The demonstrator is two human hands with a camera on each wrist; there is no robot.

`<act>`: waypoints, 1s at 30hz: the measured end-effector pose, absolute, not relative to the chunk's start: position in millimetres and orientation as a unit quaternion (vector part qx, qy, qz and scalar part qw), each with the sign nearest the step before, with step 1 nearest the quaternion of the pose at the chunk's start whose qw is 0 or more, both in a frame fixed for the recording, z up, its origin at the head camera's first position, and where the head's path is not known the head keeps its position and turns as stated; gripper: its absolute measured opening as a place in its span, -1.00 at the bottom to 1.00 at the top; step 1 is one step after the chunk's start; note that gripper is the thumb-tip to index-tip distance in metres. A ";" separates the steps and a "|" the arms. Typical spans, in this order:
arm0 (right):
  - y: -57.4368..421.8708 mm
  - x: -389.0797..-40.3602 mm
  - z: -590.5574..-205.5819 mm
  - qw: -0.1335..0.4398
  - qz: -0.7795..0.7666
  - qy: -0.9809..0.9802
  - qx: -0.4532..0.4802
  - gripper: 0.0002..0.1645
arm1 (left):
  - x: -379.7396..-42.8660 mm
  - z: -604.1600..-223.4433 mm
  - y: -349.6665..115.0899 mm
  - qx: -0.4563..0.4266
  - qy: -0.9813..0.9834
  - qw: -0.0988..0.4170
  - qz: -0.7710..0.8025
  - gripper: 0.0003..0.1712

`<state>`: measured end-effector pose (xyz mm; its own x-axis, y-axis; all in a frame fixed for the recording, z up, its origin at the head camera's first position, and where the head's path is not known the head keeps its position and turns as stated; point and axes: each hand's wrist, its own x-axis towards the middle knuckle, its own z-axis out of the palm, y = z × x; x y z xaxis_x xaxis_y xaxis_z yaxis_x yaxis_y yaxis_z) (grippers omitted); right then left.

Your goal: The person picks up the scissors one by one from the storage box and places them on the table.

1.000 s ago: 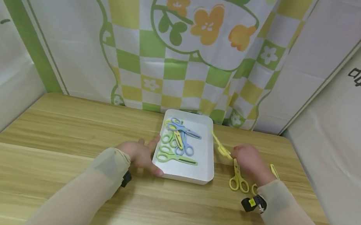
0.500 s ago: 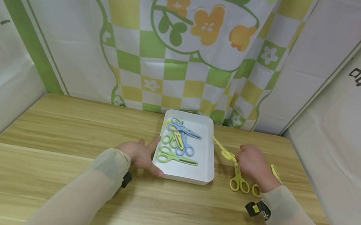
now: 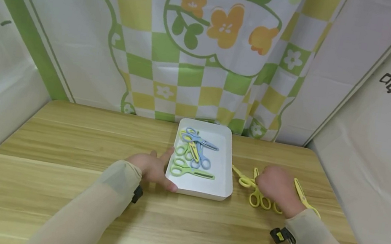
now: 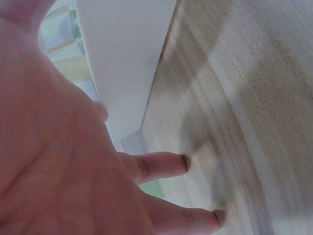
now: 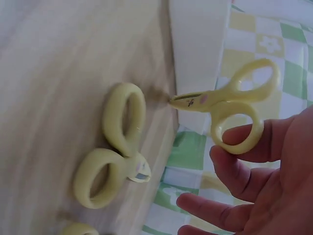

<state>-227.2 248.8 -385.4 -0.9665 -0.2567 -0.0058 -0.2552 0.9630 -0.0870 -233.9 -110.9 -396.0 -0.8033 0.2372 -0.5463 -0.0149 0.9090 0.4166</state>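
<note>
My right hand (image 3: 274,186) pinches a handle loop of yellow scissors (image 5: 208,99) between thumb and finger. Their tip points down at the table beside the right wall of a white tray (image 3: 222,184). Just below this hand, another pair of yellow scissors (image 5: 111,122) lies on the table. Farther right are more yellow scissors (image 3: 299,190), partly behind the wrist. My left hand (image 3: 149,168) rests against the tray's left side, fingers spread and thumb at the front corner. In the tray lie blue scissors (image 3: 204,142), green scissors (image 3: 188,170) and yellow scissors (image 3: 193,151), some overlapping.
The wooden table (image 3: 81,138) runs back to a checked curtain (image 3: 189,87), close behind the tray. Printed white panels (image 3: 377,138) wall in both sides.
The right hand has moved right and toward me, carrying the yellow scissors down from above the tray's right rim to beside its wall. The left hand and tray have stayed put.
</note>
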 end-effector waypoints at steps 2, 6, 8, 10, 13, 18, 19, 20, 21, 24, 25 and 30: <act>245.9 -225.1 -387.9 0.020 -0.094 0.992 -0.079 -0.66 | -233.6 -395.7 -110.9 0.060 0.927 0.307 0.208 0.62; 242.2 -219.0 -391.1 0.030 -0.095 0.992 -0.072 -0.70 | -233.9 -395.9 -110.7 0.058 0.927 0.306 0.208 0.59; 240.9 -214.9 -392.0 0.031 -0.099 0.992 -0.076 -0.71 | -234.1 -395.9 -110.5 0.059 0.927 0.306 0.207 0.57; 240.0 -210.5 -392.9 0.026 -0.091 0.992 -0.083 -0.73 | -233.9 -395.3 -110.7 0.062 0.927 0.305 0.207 0.56; 238.5 -203.2 -395.4 0.013 -0.063 0.993 -0.101 -0.73 | -233.2 -394.5 -111.4 0.064 0.926 0.305 0.212 0.56; 237.2 -190.5 -400.3 0.003 -0.021 0.992 -0.125 -0.74 | -234.4 -396.0 -111.9 0.064 0.927 0.306 0.208 0.59; 237.0 -188.2 -400.9 0.004 -0.016 0.992 -0.127 -0.73 | -235.0 -396.8 -111.8 0.064 0.927 0.306 0.207 0.59; 236.8 -186.0 -401.3 0.007 -0.011 0.992 -0.129 -0.74 | -235.4 -397.3 -111.7 0.062 0.927 0.307 0.206 0.59; 236.9 -184.1 -402.0 0.010 -0.005 0.991 -0.131 -0.73 | -235.8 -398.1 -111.9 0.063 0.927 0.307 0.206 0.59; 236.7 -179.5 -402.4 0.019 0.008 0.991 -0.135 -0.76 | -235.5 -398.0 -111.9 0.065 0.927 0.306 0.207 0.58; 236.6 -178.5 -402.3 0.020 0.012 0.990 -0.138 -0.78 | -235.2 -397.5 -112.0 0.068 0.927 0.304 0.208 0.57; 237.6 -174.9 -400.1 0.024 0.027 0.988 -0.151 -0.73 | -235.1 -397.3 -112.3 0.067 0.928 0.303 0.209 0.54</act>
